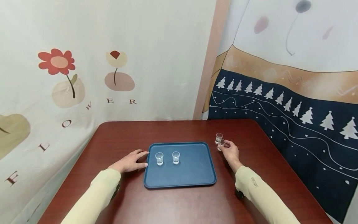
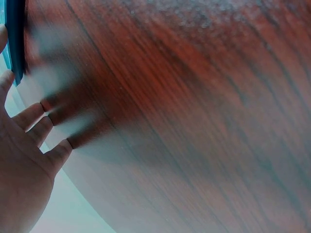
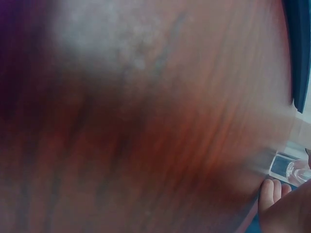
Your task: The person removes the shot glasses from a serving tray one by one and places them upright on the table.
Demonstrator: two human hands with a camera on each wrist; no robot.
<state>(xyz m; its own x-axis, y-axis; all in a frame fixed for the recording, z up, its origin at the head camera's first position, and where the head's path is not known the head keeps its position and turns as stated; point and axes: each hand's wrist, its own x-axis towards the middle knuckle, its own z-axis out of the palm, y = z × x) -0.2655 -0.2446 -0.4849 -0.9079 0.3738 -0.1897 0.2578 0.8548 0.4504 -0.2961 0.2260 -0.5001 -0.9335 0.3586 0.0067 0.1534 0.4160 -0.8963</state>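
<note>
A blue tray (image 1: 193, 172) lies on the table, with two small clear shot glasses standing upright in its left half: one shot glass (image 1: 159, 159) on the left, another shot glass (image 1: 176, 158) beside it. At the tray's left rim is my left hand (image 1: 129, 161), fingers spread and thumb and fingertips touching the edge. Right of the tray, my right hand (image 1: 231, 153) pinches a shot glass (image 1: 220, 147) between thumb and fingers. Just behind it stands a further shot glass (image 1: 219, 137). In the right wrist view a shot glass (image 3: 284, 166) shows only partly, near curled fingers.
The reddish-brown wooden table (image 1: 179, 203) extends around the tray on all sides. Behind it hangs a pale curtain (image 1: 162, 62) with flower prints, and at the right a dark blue cloth (image 1: 279, 130) with white trees.
</note>
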